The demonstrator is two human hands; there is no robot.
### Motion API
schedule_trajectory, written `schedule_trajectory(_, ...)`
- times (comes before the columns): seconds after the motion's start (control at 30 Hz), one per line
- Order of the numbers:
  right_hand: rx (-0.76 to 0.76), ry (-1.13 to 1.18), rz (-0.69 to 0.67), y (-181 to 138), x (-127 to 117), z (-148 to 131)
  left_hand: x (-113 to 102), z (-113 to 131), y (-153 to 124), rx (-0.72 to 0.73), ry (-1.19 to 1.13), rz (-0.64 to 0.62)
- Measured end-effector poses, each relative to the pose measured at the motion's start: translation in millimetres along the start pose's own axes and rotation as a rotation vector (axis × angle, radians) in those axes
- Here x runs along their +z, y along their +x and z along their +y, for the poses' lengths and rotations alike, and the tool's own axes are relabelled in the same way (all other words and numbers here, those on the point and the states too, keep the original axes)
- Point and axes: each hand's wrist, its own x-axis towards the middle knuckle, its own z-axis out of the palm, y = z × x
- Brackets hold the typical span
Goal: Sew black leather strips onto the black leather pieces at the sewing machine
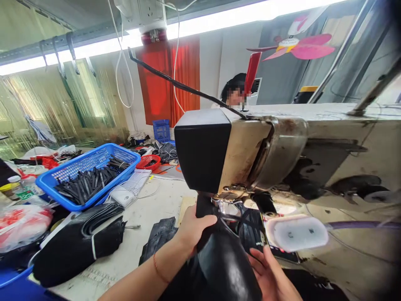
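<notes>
My left hand (192,230) grips the upper part of a glossy black leather piece (224,263) and holds it up under the head of a worn sewing machine (282,146), near the needle area (225,205). My right hand (269,276) supports the same piece from the right and below, fingers curled against it. A small white lamp (296,232) on the machine sits just above my right hand. The needle itself is hidden behind the leather and the machine head.
A blue basket (90,173) of black strips stands on the left of the table. Black bundled material (78,246) lies near the front left, dark cut pieces (159,236) beside my left forearm. A red basket (148,162) and another person (234,92) are farther back.
</notes>
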Motion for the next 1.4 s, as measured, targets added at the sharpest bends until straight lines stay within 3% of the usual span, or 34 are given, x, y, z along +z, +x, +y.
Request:
schedule_trajectory(0.1,0.223,0.226,0.027,-16,8,9,-16,-12,-45,-0.064,-0.115,0.016)
schedule_trajectory(0.2,0.189,0.154,0.105,-37,7,22,-40,-27,-86,-0.102,-0.170,0.103)
schedule_trajectory(0.33,-0.066,-0.040,0.108,-55,-2,57,-69,-40,-122,-0.106,-0.139,0.283)
schedule_trajectory(0.47,-0.504,-0.464,-0.044,-62,-4,84,-89,-47,-141,-0.057,-0.156,0.365)
schedule_trajectory(0.63,-0.920,-0.983,-0.276,-58,-1,89,-106,-61,-153,0.062,-0.132,0.404)
schedule_trajectory(0.83,-1.245,-1.258,-0.382,-47,1,92,-117,-73,-155,0.094,0.018,0.401)
schedule_trajectory(1.03,-1.439,-1.346,-0.527,-34,24,96,-127,-77,-153,0.129,0.603,0.601)
schedule_trajectory(1.17,-1.538,-1.350,-0.630,-22,39,98,-133,-71,-152,0.133,0.902,0.567)
schedule_trajectory(1.4,-1.496,-1.231,-0.512,-31,38,97,-130,-63,-142,0.319,1.101,0.591)
